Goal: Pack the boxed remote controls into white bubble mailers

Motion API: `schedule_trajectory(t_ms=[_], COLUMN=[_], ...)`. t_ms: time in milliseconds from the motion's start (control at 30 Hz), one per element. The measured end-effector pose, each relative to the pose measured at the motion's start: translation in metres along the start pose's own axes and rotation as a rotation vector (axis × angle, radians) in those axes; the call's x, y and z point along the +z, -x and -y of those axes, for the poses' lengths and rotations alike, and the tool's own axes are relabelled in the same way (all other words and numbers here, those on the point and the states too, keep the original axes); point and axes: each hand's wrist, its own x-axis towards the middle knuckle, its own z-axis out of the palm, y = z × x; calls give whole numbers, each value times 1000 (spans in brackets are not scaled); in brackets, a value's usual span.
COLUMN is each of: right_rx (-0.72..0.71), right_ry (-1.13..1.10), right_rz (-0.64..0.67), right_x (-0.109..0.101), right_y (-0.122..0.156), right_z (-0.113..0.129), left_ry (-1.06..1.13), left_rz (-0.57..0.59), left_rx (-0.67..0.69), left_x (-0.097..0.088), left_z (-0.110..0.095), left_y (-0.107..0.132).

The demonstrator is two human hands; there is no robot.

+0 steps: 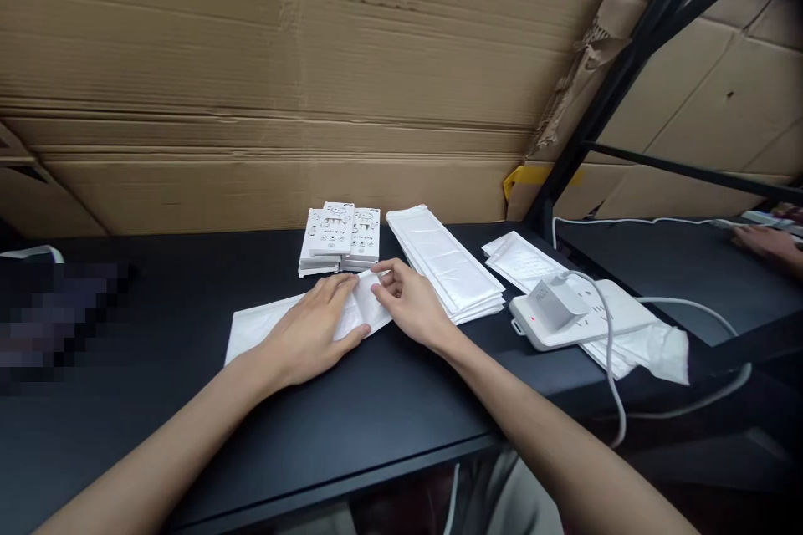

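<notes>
A white padded envelope (260, 323) lies slanted on the black desk in front of me. My left hand (314, 326) rests flat on it, fingers stretched out and thumb apart. At the envelope's right end, my right hand (407, 301) pinches the edge near the flap between thumb and fingers. Just behind the hands sit several small white printed boxes (332, 230), stacked in two piles. To the right of these, a stack of white padded envelopes (445, 259) lies close to my right hand.
A white power strip (618, 309) with a grey plug-in charger (552, 305) and cables rests on more white envelopes (520, 255) at right. Cardboard (282, 58) lines the back. Beyond a black metal frame (595, 109), another person's hand (769, 242) shows.
</notes>
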Motion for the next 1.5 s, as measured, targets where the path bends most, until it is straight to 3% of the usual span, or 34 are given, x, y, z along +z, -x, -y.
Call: schedule_trajectory(t_ms=[333, 767, 1000, 1167, 1300, 1500], right_rx=[-52, -36, -40, -203, -390, -443], right_ry=[-350, -283, -330, 10, 356, 670], right_rz=[-70, -444, -227, -256, -217, 154], right_x=[-9, -29, -9, 0, -3, 11], right_y=[-2, -13, -5, -8, -39, -101], right_z=[12, 1, 5, 5, 13, 29], left_ry=[-79, -194, -220, -225, -208, -188], left_rz=[-102, -13, -68, -27, 16, 71], left_rx=[-20, -146, -12, 12, 23, 43], left_x=[-8, -22, -15, -8, -12, -18], left_z=[-5, 8, -4, -4, 1, 8], left_y=[-6, -3, -2, -3, -4, -4])
